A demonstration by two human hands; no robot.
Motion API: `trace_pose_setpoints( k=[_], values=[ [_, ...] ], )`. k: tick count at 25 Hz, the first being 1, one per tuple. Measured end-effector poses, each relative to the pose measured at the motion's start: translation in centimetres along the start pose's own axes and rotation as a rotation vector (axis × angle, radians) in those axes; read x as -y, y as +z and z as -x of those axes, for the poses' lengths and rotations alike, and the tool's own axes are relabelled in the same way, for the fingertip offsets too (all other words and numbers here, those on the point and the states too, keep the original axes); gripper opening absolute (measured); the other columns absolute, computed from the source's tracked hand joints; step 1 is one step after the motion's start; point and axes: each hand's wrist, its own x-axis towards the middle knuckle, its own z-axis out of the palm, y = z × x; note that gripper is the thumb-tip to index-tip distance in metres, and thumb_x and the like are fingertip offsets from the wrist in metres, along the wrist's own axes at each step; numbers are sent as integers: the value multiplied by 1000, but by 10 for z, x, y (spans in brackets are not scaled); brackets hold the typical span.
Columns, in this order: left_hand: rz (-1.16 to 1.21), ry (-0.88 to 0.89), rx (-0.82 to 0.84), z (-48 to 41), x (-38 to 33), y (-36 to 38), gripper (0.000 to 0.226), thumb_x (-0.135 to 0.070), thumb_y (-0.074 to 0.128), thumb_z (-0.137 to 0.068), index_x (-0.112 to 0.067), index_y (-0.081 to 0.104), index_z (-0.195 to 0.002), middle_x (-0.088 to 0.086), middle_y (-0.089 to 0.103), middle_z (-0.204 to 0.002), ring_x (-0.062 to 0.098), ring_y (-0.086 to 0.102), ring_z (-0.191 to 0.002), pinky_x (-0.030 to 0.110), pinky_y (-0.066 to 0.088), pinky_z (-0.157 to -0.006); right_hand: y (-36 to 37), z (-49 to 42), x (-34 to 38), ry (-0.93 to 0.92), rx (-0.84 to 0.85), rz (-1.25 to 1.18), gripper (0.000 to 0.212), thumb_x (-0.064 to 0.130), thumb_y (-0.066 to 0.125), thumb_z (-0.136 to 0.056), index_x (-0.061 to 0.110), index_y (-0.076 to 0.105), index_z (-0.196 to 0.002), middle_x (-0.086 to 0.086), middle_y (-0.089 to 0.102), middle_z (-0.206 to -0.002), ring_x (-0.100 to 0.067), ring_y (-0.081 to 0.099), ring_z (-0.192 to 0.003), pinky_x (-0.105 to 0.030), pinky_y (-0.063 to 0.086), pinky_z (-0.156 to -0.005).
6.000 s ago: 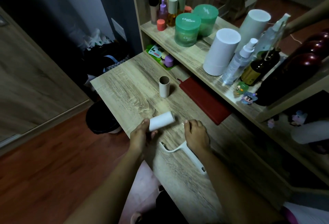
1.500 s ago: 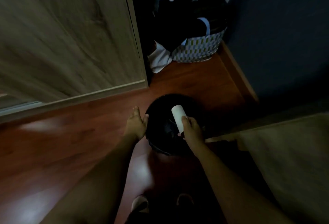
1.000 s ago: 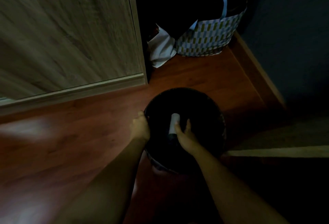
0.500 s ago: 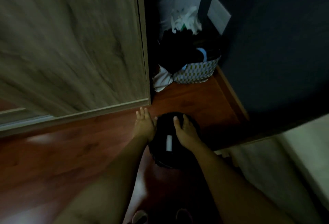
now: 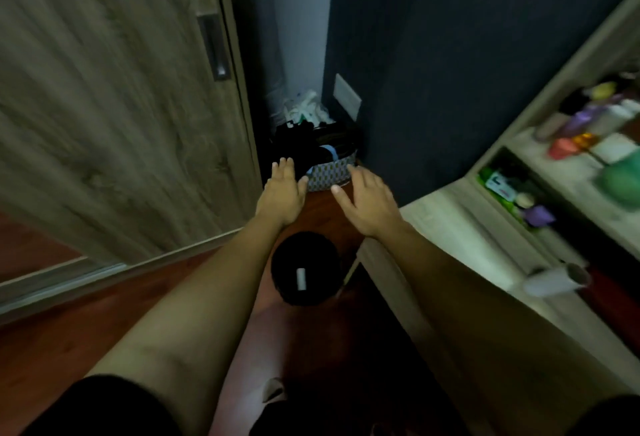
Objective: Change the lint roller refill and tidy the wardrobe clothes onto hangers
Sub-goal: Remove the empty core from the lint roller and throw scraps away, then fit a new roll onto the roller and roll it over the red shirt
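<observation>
White cylinder, small and smooth, the used lint roller refill (image 5: 301,278) lies inside my round black waste bin (image 5: 306,276) just below the middle of the frame, its pale paper standing out against the dark lining. Both my hands float above and beyond the bin, holding nothing: my left hand (image 5: 283,194) is flat with the fingers straight and close together, my right hand (image 5: 367,200) has the fingers spread loosely, and the two are apart with a gap of reddish floor between them. That wooden floor (image 5: 86,324) is glossy and warm brown, with a soft sheen along the lower left. At the right edge another roll (image 5: 554,281) lies on its side on the pale wood-grain desk (image 5: 460,224), a white tube with a brown cardboard core showing at its open end. Further right, the shelf (image 5: 585,172) above the desk carries blurred bottles and jars in purple, orange and green; I cannot make out their shapes. Past my fingertips, near the centre, a woven-patterned fabric basket (image 5: 329,174) sits in the corner, stuffed with dark clothes, with crumpled white plastic behind it. The upper left is filled by a grey-brown grained wardrobe door (image 5: 104,106) with a recessed metal handle, and a dark matte wall (image 5: 450,54) fills the upper right.
</observation>
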Motion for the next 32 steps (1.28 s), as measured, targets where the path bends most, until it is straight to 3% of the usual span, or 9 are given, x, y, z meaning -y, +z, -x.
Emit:
trace_pose_setpoints(
  k=[2, 6, 15, 18, 21, 26, 29, 32],
  values=[
    [-69, 97, -6, 27, -41, 19, 59, -28, 35, -100, 1, 14, -146, 21, 14, -155, 33, 9, -145, 43, 17, -116, -29, 35, -31, -39, -29, 106, 64, 52, 30, -94, 15, 22, -145, -12, 26, -153, -27, 21, -141, -39, 18, -113],
    [-219, 114, 48, 65, -77, 60, 59, -29, 34, -100, -3, 10, -148, 16, 7, -157, 28, 4, -146, 39, 15, -116, -44, 82, -69, -151, 34, 250, 66, 54, 29, -93, 18, 19, -147, -9, 21, -155, -25, 15, -143, -38, 13, -115],
    [-155, 41, 88, 174, -189, 200, 57, -28, 33, -100, -1, 13, -147, 19, 11, -156, 31, 9, -145, 41, 18, -116, -111, 197, -224, -224, -21, 287, 83, 63, 9, -79, 15, 29, -144, -13, 28, -152, -28, 23, -141, -40, 17, -113],
    [-121, 66, 142, 193, -220, 237, 57, -28, 33, -100, -3, 13, -147, 18, 13, -156, 30, 12, -145, 37, 18, -116, -127, 203, -271, -201, -34, 306, 81, 62, 13, -82, 11, 34, -141, -17, 32, -149, -32, 28, -138, -41, 21, -112],
    [-144, 175, 249, 212, -241, 271, 55, -30, 36, -99, -7, 20, -147, 15, 24, -153, 29, 28, -139, 35, 29, -111, -127, 206, -312, -116, -8, 318, 70, 57, 30, -89, 12, 29, -143, -18, 28, -150, -32, 25, -139, -40, 19, -112],
    [-432, 479, 392, 225, -255, 311, 62, -54, 29, -89, -24, 34, -143, 5, 34, -149, 29, 44, -125, 41, 45, -96, -113, 209, -349, -62, 118, 309, 64, 52, 40, -91, 23, 22, -145, -18, 27, -148, -36, 37, -129, -44, 35, -103],
    [-505, 482, 471, 223, -252, 322, 53, -44, 47, -90, -30, 37, -141, 0, 33, -150, 27, 41, -124, 41, 44, -96, -106, 207, -351, -52, 133, 292, 58, 43, 45, -92, 21, 27, -143, -18, 31, -142, -39, 44, -121, -44, 38, -98],
    [-549, 509, 450, 226, -253, 323, 43, -31, 44, -94, -26, 42, -137, 5, 41, -142, 30, 43, -119, 40, 45, -92, -104, 204, -351, -18, 120, 221, 48, 24, 47, -94, 18, 33, -139, -20, 36, -132, -43, 47, -112, -48, 43, -91]
  ],
)
